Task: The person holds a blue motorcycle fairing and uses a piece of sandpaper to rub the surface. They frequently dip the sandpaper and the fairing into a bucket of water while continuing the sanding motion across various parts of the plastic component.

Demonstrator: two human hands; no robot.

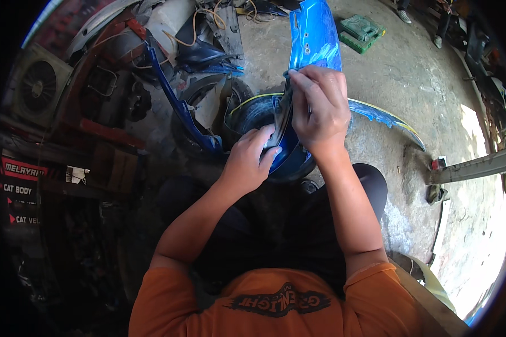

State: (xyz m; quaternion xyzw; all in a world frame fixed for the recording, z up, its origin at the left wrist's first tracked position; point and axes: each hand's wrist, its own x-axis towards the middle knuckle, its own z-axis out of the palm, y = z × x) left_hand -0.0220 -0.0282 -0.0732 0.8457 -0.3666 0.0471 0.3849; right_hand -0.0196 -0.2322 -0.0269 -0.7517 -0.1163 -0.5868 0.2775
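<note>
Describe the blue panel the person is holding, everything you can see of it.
The blue body panel looks like glossy painted plastic, a curved fairing piece from a motorcycle, with small holes near its upper part. It stands roughly upright over the concrete floor, its lower end bending into a darker blue rounded section by the knees. The right hand presses a greyish sheet against its edge; the left hand grips the lower part. Its surface looks scuffed and patchy.

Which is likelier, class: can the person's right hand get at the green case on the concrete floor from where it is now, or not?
Probably not. The right hand is pressed on the blue panel near the person's knees, while the green case lies well beyond it across bare floor, with the upright panel partly between.
</note>
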